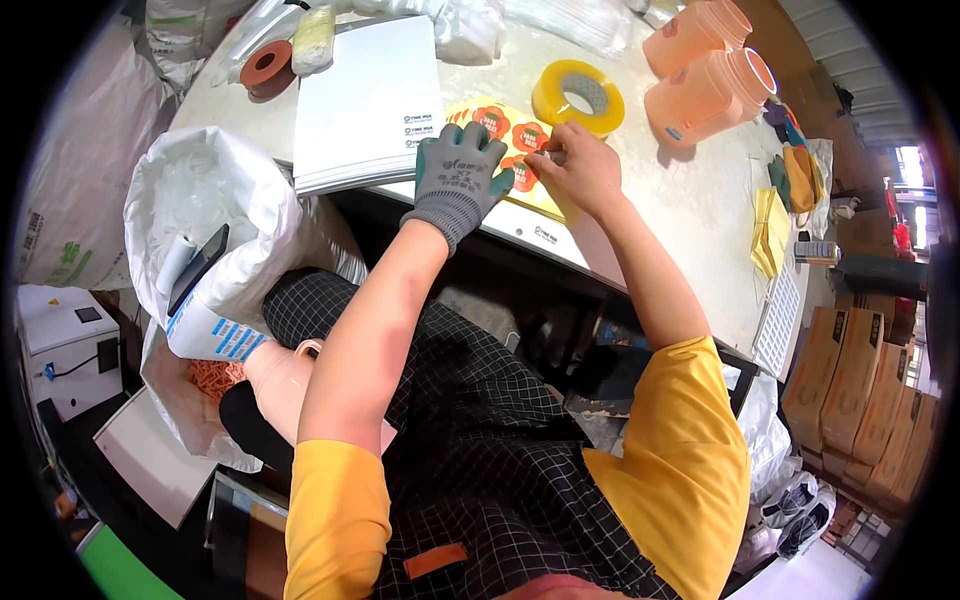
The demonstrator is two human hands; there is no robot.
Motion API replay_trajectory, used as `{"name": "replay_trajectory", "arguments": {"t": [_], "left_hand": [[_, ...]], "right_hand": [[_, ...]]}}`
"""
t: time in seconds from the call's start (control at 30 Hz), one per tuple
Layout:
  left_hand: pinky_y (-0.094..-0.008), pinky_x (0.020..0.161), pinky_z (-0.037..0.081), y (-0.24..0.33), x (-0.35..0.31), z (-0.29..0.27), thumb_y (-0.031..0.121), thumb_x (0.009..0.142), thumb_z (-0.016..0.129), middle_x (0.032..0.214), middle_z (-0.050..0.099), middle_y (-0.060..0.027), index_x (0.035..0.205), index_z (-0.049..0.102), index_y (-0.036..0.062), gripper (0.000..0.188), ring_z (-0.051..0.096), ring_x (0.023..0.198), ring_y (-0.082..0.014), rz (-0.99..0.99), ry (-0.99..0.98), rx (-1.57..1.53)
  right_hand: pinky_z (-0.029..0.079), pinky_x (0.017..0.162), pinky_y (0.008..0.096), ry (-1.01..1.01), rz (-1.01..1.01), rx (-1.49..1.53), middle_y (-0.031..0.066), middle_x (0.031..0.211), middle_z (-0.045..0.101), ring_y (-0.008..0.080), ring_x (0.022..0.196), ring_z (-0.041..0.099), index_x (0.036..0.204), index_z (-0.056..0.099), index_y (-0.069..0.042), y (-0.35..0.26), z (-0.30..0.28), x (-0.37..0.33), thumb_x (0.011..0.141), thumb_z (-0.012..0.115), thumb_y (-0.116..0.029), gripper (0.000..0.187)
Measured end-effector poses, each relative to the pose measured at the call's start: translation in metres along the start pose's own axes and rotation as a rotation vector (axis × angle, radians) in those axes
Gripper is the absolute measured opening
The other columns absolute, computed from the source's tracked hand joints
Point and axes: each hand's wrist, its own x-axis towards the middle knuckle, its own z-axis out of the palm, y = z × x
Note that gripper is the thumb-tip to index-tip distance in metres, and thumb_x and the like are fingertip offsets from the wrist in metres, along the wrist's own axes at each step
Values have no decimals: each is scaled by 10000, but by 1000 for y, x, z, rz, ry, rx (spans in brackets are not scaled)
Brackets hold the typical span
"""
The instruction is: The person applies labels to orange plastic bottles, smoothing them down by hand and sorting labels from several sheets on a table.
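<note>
A yellow sheet of round red stickers [487,119] lies near the table's front edge. My left hand [461,178], in a grey knit glove with green fingertips, rests flat across the sheet's left part, fingers spread. Bare, my right hand [578,168] has thumb and fingers pinched at the sheet's right side, beside the red stickers; the exact edge between them is partly hidden. Under and left of the sheet is a stack of white printed paper [368,100]. Just behind my right hand lies a roll of clear yellow tape [551,92].
Two peach plastic jugs [708,98] stand at the back right of the table [690,210]. A brown ring-shaped roll [267,70] sits at the far left. An open white sack [215,170] and another peach jug [283,385] are left of my legs. Cardboard boxes [850,390] stand at right.
</note>
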Motion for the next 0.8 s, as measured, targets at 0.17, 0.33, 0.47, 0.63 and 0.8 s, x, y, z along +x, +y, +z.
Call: {"name": "replay_trajectory", "arguments": {"t": [0.17,0.33,0.47,0.63,0.8], "left_hand": [[-488,1009,483,1,12,-25,598,798,795,1364,562,-63,1341,640,272,652,546,1266,-294,23,21,36],[-477,1017,466,-13,3,-11,422,814,822,1405,550,-69,1402,589,253,654,523,1312,-298,85,-5,93],[-547,1068,433,-22,-35,14,511,716,825,1471,533,-104,1343,636,128,759,519,1316,-341,184,173,25],[-528,1240,288,17,-193,-76,510,847,731,1361,629,-91,1352,658,79,668,494,1405,-294,283,-323,63],[-526,1113,455,22,-355,-50,565,791,765,1276,654,-80,1298,662,114,687,613,1214,-294,-108,294,-308]], "right_hand": [[531,718,408,35,-57,67,72,890,688,296,847,690,900,676,-70,-8,-25,4,832,831,-480,444],[440,663,298,-156,-186,709,-21,768,554,105,732,499,842,610,-49,-49,-60,-43,758,939,-214,377],[403,668,257,-266,-352,801,-30,817,552,75,760,476,829,580,-52,-100,-61,-52,768,919,-133,354],[427,701,251,-502,-383,1025,-2,861,562,88,792,528,847,601,-39,-151,-36,-57,808,877,-54,279],[426,642,268,-758,-556,821,-17,760,561,76,722,512,795,598,-36,-248,11,-66,806,904,-179,338]]}}
